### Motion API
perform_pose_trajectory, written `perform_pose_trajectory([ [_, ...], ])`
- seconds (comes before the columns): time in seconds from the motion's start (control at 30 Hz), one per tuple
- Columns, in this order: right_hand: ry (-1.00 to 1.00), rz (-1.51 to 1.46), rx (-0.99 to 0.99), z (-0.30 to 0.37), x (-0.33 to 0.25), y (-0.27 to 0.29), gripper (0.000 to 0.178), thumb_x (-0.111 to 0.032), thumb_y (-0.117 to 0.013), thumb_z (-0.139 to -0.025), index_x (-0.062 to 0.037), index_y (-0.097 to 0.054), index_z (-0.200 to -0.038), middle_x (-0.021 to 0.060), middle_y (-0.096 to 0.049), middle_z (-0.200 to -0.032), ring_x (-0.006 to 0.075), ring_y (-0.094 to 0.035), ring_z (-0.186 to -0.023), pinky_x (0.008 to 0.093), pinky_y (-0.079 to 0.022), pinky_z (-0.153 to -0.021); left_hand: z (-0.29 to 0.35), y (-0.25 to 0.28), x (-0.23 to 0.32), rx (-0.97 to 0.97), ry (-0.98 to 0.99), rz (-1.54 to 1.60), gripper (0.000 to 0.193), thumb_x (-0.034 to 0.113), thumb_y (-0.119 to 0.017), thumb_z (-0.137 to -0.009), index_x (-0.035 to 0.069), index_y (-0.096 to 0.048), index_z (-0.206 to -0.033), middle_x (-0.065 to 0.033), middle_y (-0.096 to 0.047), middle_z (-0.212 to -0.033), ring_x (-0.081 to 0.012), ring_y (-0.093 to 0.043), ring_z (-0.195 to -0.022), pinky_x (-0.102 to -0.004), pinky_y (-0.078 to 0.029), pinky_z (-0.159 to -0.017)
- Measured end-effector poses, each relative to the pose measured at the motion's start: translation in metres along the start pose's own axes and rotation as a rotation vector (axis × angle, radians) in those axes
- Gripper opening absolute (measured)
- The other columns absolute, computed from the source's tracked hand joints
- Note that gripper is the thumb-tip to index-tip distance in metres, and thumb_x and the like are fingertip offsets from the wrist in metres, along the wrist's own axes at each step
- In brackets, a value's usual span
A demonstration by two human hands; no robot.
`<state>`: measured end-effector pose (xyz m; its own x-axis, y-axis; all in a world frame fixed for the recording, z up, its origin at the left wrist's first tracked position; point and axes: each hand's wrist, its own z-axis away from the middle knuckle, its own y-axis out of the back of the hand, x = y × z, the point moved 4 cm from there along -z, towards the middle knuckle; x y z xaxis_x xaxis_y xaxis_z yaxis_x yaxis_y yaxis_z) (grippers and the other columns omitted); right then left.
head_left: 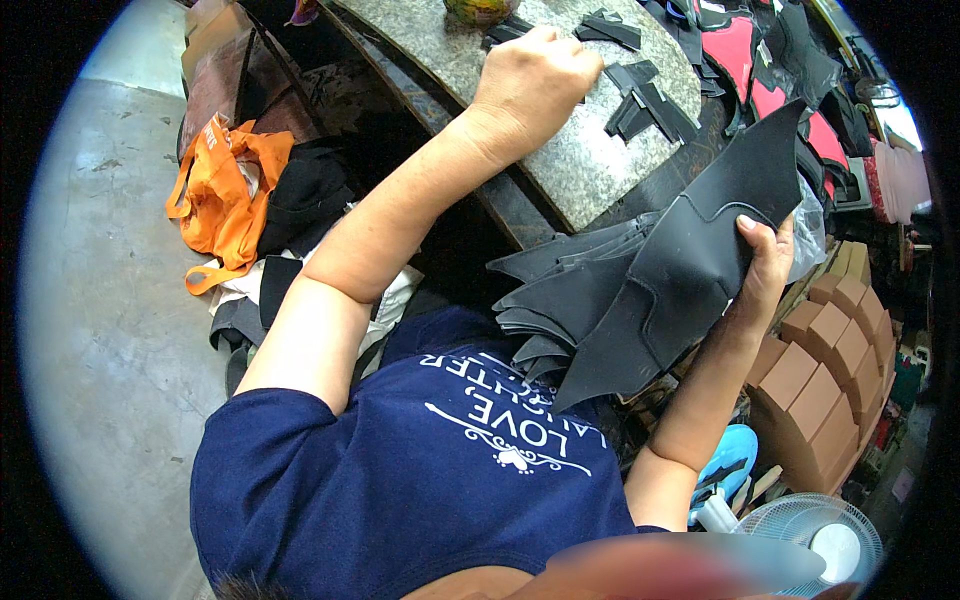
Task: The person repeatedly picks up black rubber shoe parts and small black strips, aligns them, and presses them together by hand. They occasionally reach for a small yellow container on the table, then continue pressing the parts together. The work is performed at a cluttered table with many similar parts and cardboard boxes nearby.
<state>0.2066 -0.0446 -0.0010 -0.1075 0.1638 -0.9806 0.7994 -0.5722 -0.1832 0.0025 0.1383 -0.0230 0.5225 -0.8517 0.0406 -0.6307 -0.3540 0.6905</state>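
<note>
My right hand grips the edge of a stack of black leather-like pieces. The thumb lies on the top piece, which has pointed ends and stitched curves. Several more layers fan out to the left below it, over my lap. My left hand is closed in a fist above a grey speckled slab; whatever its fingers may hold is hidden. Small black strips lie in a loose pile on the slab, just right of that fist. Another few dark strips lie farther back.
A round, mottled yellow-green object sits at the slab's far edge. Red and black pieces crowd the far right. Stacked brown boxes and a fan stand on the right. An orange bag lies on dark cloth at left.
</note>
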Motion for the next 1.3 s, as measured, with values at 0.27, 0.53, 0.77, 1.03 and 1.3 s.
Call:
perform_pose_trajectory([
  [0.27, 0.001, 0.002, -0.002, 0.001, 0.001, 0.01, 0.06, 0.001, -0.061, -0.075, 0.0042, -0.046, -0.133, 0.0143, -0.065, -0.113, 0.0216, -0.068, -0.091, 0.0308, -0.056, -0.083, 0.005, -0.001, -0.008, 0.055, 0.203, 0.228, 0.024, 0.009, -0.068, -0.076, 0.004, -0.067, -0.1, -0.0127, -0.067, -0.09, -0.0277, -0.068, -0.086, -0.0368, -0.055, -0.081],
  [0.53, 0.011, 0.021, 0.01, 0.018, -0.023, 0.008, 0.053, -0.003, -0.06, -0.081, 0.0023, -0.049, -0.133, 0.014, -0.064, -0.117, 0.0219, -0.067, -0.096, 0.0316, -0.055, -0.085, 0.007, 0.015, 0.006, -0.153, 0.267, 0.308, 0.021, 0.018, -0.063, -0.077, 0.01, -0.063, -0.097, -0.0134, -0.065, -0.076, -0.0327, -0.066, -0.077, -0.0437, -0.052, -0.07],
  [0.77, -0.025, 0.117, 0.069, 0.029, -0.027, 0.003, 0.059, -0.001, -0.065, -0.073, 0.004, -0.051, -0.13, 0.0132, -0.063, -0.118, 0.0217, -0.066, -0.094, 0.0311, -0.052, -0.088, -0.008, 0.043, 0.018, 0.154, 0.059, 0.367, 0.019, 0.013, -0.069, -0.079, 0.013, -0.068, -0.098, -0.0073, -0.062, -0.074, -0.025, -0.064, -0.072, -0.0372, -0.052, -0.065],
  [1.03, -0.074, 0.12, 0.07, 0.04, -0.044, -0.002, 0.049, -0.003, -0.067, -0.08, 0.0034, -0.054, -0.127, 0.0114, -0.066, -0.113, 0.0187, -0.065, -0.095, 0.0309, -0.051, -0.088, 0.003, 0.018, 0.05, -0.357, 0.72, 1.899, 0.023, 0.006, -0.052, -0.092, -0.004, -0.064, -0.109, -0.0155, -0.071, -0.086, -0.0189, -0.07, -0.07, -0.0296, -0.06, -0.064],
  [1.3, -0.165, 0.173, -0.015, 0.067, -0.033, -0.005, 0.043, -0.006, -0.068, -0.087, 0.0046, -0.054, -0.127, 0.0134, -0.066, -0.114, 0.0186, -0.065, -0.097, 0.0309, -0.051, -0.087, 0.006, 0.013, 0.061, -0.433, 0.712, 1.877, 0.028, 0.016, -0.061, -0.094, -0.005, -0.066, -0.112, -0.0125, -0.068, -0.104, -0.0211, -0.07, -0.088, -0.0318, -0.06, -0.073],
])
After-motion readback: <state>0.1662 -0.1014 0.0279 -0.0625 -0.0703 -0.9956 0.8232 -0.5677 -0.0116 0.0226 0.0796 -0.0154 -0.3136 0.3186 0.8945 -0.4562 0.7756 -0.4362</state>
